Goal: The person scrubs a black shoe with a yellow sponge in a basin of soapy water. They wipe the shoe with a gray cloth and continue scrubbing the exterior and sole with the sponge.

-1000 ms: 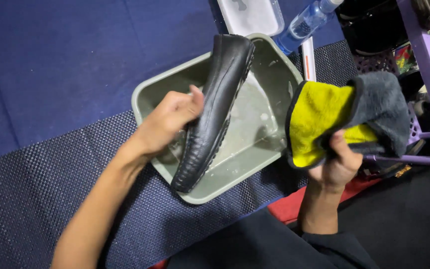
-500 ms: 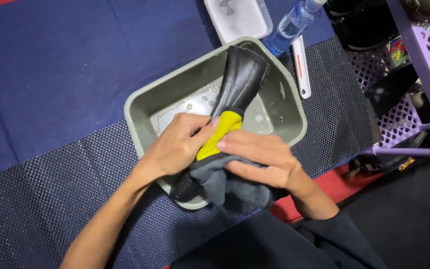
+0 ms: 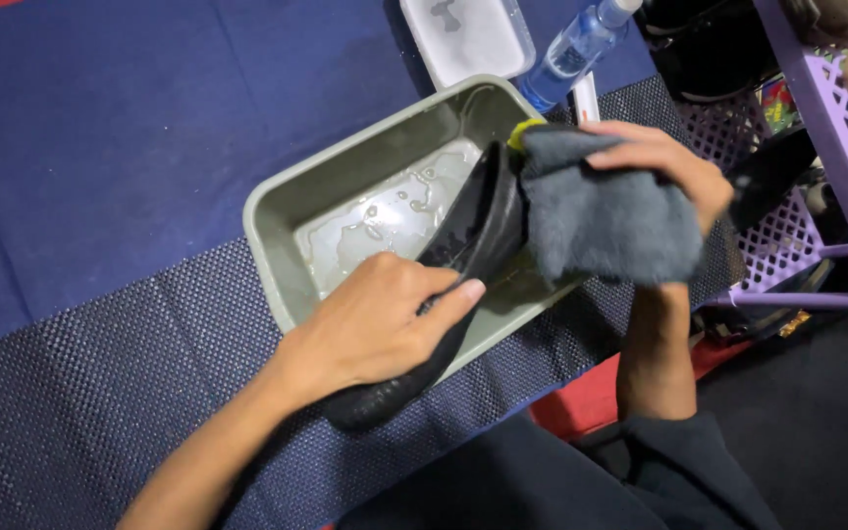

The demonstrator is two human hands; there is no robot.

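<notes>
Grey cloth shifted toe-ward, right hand clutching it; left hand gripping glossy black shoe

The black shoe is slim and smooth, with a textured dark sole showing at its near end; it lies tilted across the near rim of the grey-green tub, its far end over the wet tub floor, its near end past the rim; the grey cloth, soft and fluffy with a yellow corner at its top, is pressed against the shoe's far end, draped and bunched.
</notes>
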